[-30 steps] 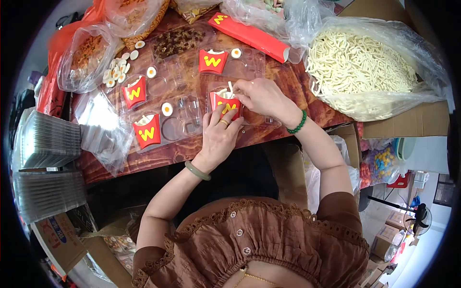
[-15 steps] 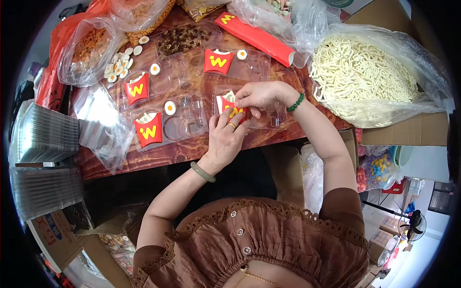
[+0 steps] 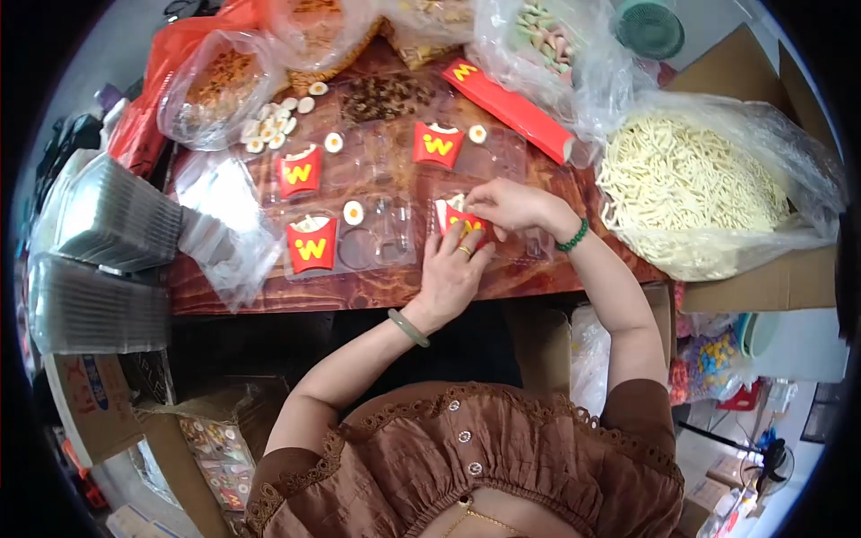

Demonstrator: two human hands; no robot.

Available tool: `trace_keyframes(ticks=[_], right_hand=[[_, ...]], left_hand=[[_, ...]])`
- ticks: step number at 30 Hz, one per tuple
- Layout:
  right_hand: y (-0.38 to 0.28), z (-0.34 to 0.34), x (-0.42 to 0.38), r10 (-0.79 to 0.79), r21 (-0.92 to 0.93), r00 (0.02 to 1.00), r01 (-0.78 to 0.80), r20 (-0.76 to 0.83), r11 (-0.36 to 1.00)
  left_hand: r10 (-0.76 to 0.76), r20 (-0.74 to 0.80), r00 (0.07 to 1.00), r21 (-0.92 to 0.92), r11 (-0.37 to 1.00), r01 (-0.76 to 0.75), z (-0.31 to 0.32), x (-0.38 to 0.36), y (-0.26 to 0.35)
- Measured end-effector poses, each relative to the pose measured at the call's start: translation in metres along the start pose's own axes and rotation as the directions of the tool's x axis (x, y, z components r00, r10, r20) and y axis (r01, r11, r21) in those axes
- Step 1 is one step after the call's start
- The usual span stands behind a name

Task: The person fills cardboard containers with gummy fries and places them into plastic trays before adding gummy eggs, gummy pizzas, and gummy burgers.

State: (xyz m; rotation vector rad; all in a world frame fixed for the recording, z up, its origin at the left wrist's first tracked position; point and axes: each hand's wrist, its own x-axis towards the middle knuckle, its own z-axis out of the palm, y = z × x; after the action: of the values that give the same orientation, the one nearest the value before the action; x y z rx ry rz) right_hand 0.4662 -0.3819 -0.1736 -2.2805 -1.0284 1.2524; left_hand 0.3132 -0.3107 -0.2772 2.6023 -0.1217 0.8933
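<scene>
My left hand [image 3: 451, 273], wearing a ring and a pale bangle, holds a small red fries carton [image 3: 470, 221] with a yellow logo, its fingers curled over the front. My right hand [image 3: 513, 206], with a green bead bracelet, is pinched at the carton's top edge beside the white fry pieces [image 3: 456, 201]. Whatever lies between those fingertips is hidden. The carton sits in a clear plastic tray [image 3: 535, 244]. To the left, another filled carton [image 3: 311, 244] and a fried-egg piece [image 3: 353, 212] lie in a second tray [image 3: 392, 254].
Two more cartons [image 3: 299, 172] [image 3: 438, 144] lie in trays farther back. A bag of white fry pieces [image 3: 691, 184] stands at right in a cardboard box [image 3: 762, 282]. Loose egg pieces [image 3: 267, 128], brown pieces [image 3: 381, 97] and a long red package [image 3: 511, 109] lie behind. Stacked clear trays [image 3: 103, 215] stand left.
The camera view has shifted, so the table appears lower and farther right. Both hands remain at the same carton, with the right fingers still at its top edge.
</scene>
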Motion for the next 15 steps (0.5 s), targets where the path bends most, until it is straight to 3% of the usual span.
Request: trace_keyframes(ticks=[2, 4, 6, 8, 9, 11, 12, 15], right_hand=[[0.037, 0.006, 0.031, -0.077, 0.034, 0.994, 0.074, 0.084, 0.997], [0.010, -0.003, 0.015, -0.026, 0.041, 0.996, 0.023, 0.082, 0.999], [0.023, -0.003, 0.025, -0.097, -0.009, 0.995, 0.097, -0.011, 0.995], [0.010, -0.009, 0.019, -0.289, -0.198, 0.935, 0.250, -0.204, 0.948], [0.004, -0.012, 0.021, -0.265, -0.160, 0.925, 0.228, -0.273, 0.960], [-0.034, -0.019, 0.017, -0.310, -0.258, 0.849, 0.214, -0.427, 0.942], [-0.039, -0.022, 0.028, -0.406, -0.342, 0.799, 0.268, -0.444, 0.901], [-0.088, -0.018, 0.056, -0.530, -0.176, 0.768, 0.503, -0.360, 0.847]], left_hand=[[0.003, 0.009, 1.000, -0.018, 1.000, -0.003, 0.002, -0.001, -0.002], [-0.027, -0.006, 1.000, 0.009, 1.000, 0.027, 0.007, -0.001, -0.001], [-0.044, -0.008, 0.999, -0.046, 0.998, 0.044, 0.009, 0.004, -0.001], [-0.050, 0.017, 0.999, -0.122, 0.991, 0.052, 0.003, 0.007, -0.002], [-0.053, 0.007, 0.999, -0.133, 0.990, 0.053, -0.009, 0.009, -0.003], [-0.057, 0.022, 0.998, -0.212, 0.975, 0.061, -0.040, 0.017, -0.008], [-0.065, -0.048, 0.997, -0.239, 0.970, 0.052, -0.058, 0.021, -0.016], [-0.137, -0.211, 0.968, -0.205, 0.974, 0.094, -0.111, 0.028, -0.056]])
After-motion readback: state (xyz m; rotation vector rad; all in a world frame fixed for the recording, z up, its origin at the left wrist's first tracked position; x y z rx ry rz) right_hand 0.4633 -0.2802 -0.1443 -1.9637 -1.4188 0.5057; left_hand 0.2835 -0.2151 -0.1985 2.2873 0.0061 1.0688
